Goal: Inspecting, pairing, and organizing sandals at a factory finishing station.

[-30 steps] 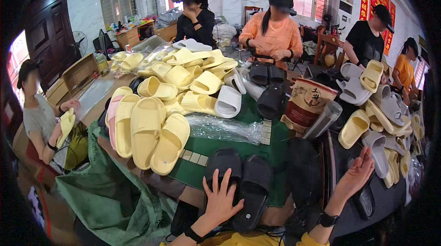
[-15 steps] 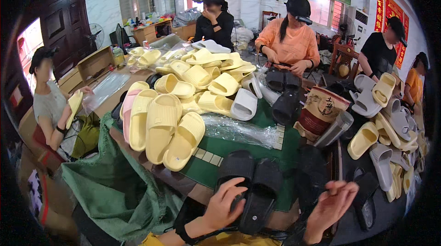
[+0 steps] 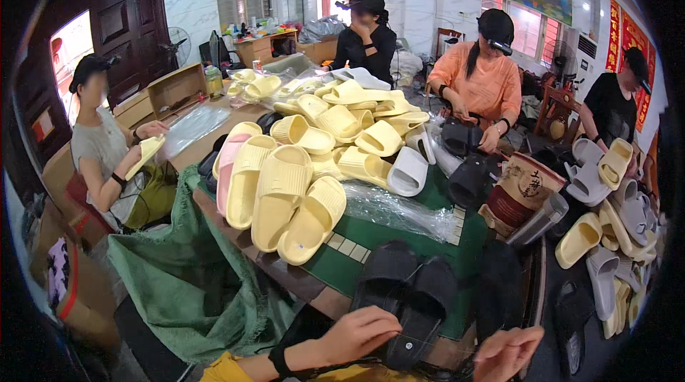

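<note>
A pair of black slippers lies before me at the table's front edge: a left one point(image 3: 386, 268) and a right one point(image 3: 432, 289), side by side with a small pale dot on the right one's insole. My left hand point(image 3: 362, 332) is over the heel end of the pair, its fingertips pressed together beside the right slipper. Whatever sits in that pinch, if anything, is too small to name. To the right of the pair, my right hand point(image 3: 508, 352) is raised with fingers curled together; what they hold, if anything, I cannot make out. Another black slipper point(image 3: 499, 283) lies beyond it.
Yellow slippers point(image 3: 282, 193) are heaped at the table's centre, beside clear plastic bags point(image 3: 403, 207). A brown-and-red bag point(image 3: 521, 186) stands right of them; grey and yellow slippers point(image 3: 603, 268) pile further right. Green cloth point(image 3: 193, 275) hangs at the left. Several people sit or stand around.
The view has swung left, so the scene sits further right. My left hand's spread fingers have come together in a pinch. My right hand has dropped lower.
</note>
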Demonstrator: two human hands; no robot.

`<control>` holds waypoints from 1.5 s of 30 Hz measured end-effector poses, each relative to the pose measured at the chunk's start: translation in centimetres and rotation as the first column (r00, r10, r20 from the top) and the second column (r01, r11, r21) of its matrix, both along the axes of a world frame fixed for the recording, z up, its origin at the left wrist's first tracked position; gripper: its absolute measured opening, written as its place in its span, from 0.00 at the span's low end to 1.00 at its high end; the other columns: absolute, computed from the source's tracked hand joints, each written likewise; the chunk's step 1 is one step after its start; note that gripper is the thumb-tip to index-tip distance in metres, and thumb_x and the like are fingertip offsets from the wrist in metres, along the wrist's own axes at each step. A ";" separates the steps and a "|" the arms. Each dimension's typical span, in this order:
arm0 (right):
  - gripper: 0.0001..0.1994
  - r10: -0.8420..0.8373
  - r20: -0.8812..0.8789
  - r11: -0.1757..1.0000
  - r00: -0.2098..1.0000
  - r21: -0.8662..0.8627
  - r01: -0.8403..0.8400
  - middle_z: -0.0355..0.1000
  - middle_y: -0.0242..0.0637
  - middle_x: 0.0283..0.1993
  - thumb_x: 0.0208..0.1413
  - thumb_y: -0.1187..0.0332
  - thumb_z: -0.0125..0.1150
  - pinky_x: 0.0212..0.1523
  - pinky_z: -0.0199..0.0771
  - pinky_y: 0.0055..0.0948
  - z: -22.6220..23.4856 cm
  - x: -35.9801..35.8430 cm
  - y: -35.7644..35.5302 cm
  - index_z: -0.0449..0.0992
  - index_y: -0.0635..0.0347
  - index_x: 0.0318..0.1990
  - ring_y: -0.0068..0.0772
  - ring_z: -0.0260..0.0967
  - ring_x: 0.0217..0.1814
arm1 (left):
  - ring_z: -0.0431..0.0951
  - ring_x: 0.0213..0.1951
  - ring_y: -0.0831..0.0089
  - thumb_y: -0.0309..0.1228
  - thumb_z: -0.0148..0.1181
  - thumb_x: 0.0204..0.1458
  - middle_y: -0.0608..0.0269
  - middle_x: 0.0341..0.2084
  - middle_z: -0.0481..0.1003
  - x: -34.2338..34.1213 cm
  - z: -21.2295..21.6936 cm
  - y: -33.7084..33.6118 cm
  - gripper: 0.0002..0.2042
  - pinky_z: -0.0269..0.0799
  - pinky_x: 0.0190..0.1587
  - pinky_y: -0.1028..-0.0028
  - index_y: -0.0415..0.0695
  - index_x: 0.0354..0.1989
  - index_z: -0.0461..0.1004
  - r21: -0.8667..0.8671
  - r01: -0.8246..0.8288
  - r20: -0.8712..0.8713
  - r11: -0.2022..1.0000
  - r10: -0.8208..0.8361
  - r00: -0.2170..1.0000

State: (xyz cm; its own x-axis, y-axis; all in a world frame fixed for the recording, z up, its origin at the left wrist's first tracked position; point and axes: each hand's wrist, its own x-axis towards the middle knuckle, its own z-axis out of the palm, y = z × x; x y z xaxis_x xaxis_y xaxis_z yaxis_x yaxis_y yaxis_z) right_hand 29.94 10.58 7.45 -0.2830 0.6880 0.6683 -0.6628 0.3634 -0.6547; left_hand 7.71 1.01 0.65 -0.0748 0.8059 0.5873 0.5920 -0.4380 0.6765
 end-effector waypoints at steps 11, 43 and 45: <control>0.07 -0.172 0.551 0.875 0.817 -0.295 0.383 0.67 0.34 0.26 0.56 0.79 0.52 0.14 0.56 0.14 -4.0 -0.7 2.8 0.69 0.64 0.42 0.16 0.60 0.16 | 0.75 0.34 0.64 0.25 0.65 0.46 0.62 0.32 0.74 -1.4 0.2 -5.4 0.07 0.73 0.36 0.69 0.40 0.32 0.75 0.093 0.012 -0.188 0.996 0.005 0.982; 0.21 -0.661 0.718 0.676 0.218 0.696 -0.243 0.56 0.48 0.66 0.58 0.72 0.55 0.65 0.55 0.42 -7.5 -3.7 0.8 0.65 0.63 0.59 0.51 0.51 0.69 | 0.74 0.45 0.52 0.30 0.58 0.54 0.45 0.52 0.70 -1.3 -6.4 2.6 0.12 0.73 0.47 0.64 0.35 0.24 0.69 -0.135 -0.289 -0.117 0.948 0.275 0.954; 0.22 -0.649 0.751 0.715 0.119 0.656 -0.241 0.56 0.47 0.67 0.58 0.71 0.54 0.65 0.55 0.42 -7.2 -3.6 0.7 0.64 0.61 0.60 0.50 0.51 0.69 | 0.75 0.44 0.51 0.31 0.58 0.55 0.47 0.53 0.70 -1.5 -6.2 2.3 0.12 0.73 0.46 0.63 0.34 0.25 0.69 -0.170 -0.299 -0.138 0.939 0.277 0.951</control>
State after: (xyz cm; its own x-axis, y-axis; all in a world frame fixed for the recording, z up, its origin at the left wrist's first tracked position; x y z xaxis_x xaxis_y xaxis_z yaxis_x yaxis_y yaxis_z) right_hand 26.29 11.28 0.25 -0.8431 0.5028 0.1908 0.4645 0.8596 -0.2128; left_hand 6.17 3.34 -5.59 -0.2636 0.8553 0.4460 0.7494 -0.1095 0.6529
